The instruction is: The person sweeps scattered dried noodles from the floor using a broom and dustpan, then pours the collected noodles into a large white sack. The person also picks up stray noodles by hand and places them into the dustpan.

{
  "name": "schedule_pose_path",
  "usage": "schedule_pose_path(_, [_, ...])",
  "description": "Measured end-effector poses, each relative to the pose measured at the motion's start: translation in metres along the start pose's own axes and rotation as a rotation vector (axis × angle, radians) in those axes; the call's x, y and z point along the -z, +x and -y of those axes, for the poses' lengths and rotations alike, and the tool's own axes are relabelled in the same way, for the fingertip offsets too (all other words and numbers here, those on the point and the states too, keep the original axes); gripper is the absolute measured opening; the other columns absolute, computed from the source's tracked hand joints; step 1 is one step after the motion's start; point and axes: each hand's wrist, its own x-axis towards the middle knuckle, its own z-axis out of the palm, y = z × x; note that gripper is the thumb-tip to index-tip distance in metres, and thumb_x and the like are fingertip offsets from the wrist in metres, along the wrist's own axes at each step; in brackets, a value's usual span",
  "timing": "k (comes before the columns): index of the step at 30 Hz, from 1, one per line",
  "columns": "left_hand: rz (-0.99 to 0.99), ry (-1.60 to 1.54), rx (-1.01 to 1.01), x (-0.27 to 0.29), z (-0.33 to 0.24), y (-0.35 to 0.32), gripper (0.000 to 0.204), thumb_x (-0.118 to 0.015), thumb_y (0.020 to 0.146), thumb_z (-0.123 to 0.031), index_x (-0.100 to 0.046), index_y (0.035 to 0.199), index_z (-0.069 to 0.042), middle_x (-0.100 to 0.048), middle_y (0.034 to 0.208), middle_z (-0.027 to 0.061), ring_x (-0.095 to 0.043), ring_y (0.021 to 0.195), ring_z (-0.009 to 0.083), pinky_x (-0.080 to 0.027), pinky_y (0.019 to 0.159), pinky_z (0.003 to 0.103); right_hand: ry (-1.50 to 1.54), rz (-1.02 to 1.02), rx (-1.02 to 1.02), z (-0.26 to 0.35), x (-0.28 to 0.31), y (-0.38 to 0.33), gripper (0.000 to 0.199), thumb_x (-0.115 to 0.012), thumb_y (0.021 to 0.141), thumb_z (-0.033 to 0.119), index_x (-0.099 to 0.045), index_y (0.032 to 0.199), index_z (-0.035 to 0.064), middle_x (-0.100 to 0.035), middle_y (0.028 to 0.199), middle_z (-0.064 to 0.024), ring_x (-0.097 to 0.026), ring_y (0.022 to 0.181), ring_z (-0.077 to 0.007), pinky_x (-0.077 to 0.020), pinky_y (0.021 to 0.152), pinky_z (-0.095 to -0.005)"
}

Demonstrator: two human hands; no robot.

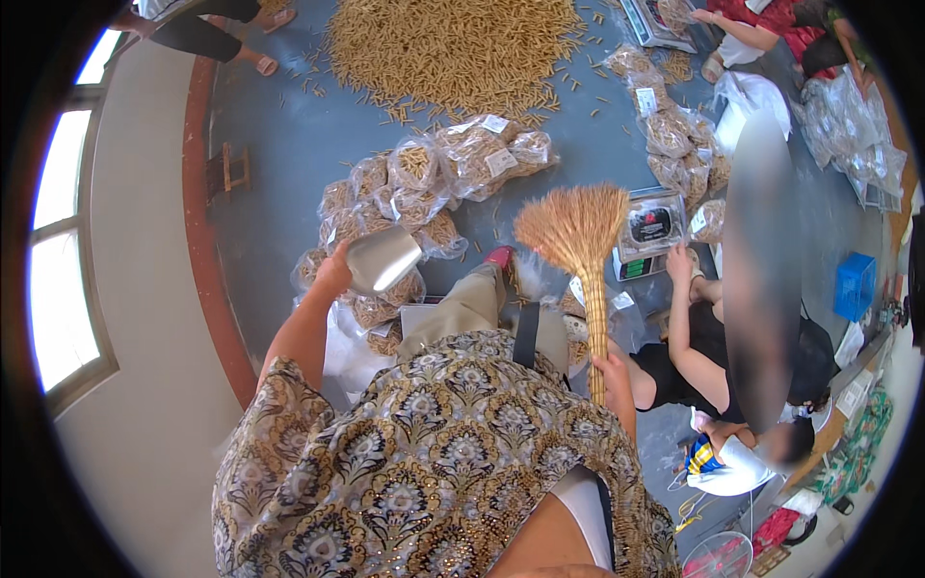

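A shiny metal scoop [385, 260] is gripped by my left hand [333, 271], its wide mouth pointing right over the bags. My right hand [614, 381] is wrapped round the handle of a straw broom [578, 231], whose bristles fan out upward, away from me. Clear plastic bags [412, 204] filled with short tan sticks lie in a cluster beyond and below the scoop. Farther off, a big loose heap of the same tan sticks [448, 53] covers the floor.
A co-worker [699, 337] sits close on my right, one hand near a scale [652, 226]. More filled bags [670, 130] line the floor beyond. A small wooden stool [234, 167] stands by the left wall. A blue crate [855, 286] is at the right. Other people are at the edges.
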Motion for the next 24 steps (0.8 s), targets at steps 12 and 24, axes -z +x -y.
schedule_pose_path(12, [-0.247,-0.140,-0.025,-0.034,-0.023,-0.012,0.053,-0.041,0.074,-0.003,-0.033,0.127,-0.010,-0.057,0.098,0.0245,-0.055,0.093,0.0370,-0.043,0.079,0.043,-0.315,0.192,0.118,0.165,0.014,0.034,0.021,-0.056,0.080,0.019,-0.051,0.093,0.0045,-0.052,0.061,-0.0028,-0.050,0.046,-0.0156,-0.0415,0.040,-0.0273])
schedule_pose_path(24, [-0.150,-0.588,0.393,-0.111,0.023,-0.111,0.059,-0.038,0.074,-0.002,-0.028,0.131,-0.012,-0.057,0.093,0.0241,-0.061,0.076,0.0291,-0.047,0.068,0.040,-0.750,0.356,0.257,0.300,-0.047,0.071,0.028,-0.058,0.079,0.021,-0.048,0.102,0.0081,-0.051,0.062,-0.0065,-0.051,0.044,-0.0176,-0.0424,0.037,-0.0291])
